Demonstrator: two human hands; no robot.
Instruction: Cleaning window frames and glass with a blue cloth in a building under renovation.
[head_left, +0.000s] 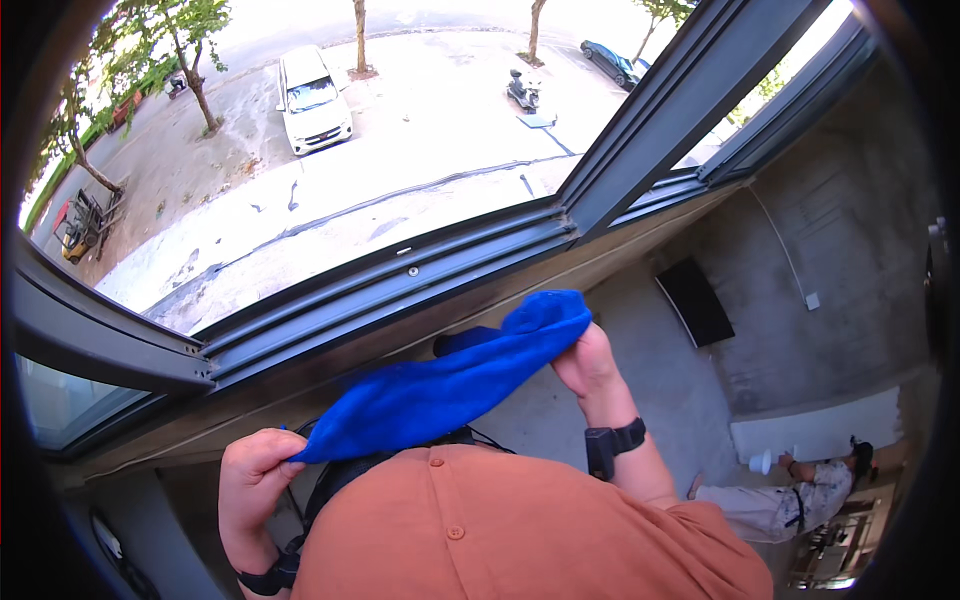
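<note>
A blue cloth (435, 397) is stretched between my two hands in front of my shirt. At its lower left corner, my left hand (255, 472) pinches the edge between thumb and fingers. My right hand (589, 360) grips the upper right end, where the fabric is bunched and folded over. Part of the cloth hangs behind the main span. Just beyond it runs the metal window sill track (390, 281), and the cloth appears apart from it.
The dark window frame post (675, 97) rises at the right of the opening. Outside stand a white car (313, 101), a scooter (523, 91) and a forklift (86, 225). A dark panel (695, 302) leans by the right wall. Another person (795, 495) holds a white bucket (760, 462).
</note>
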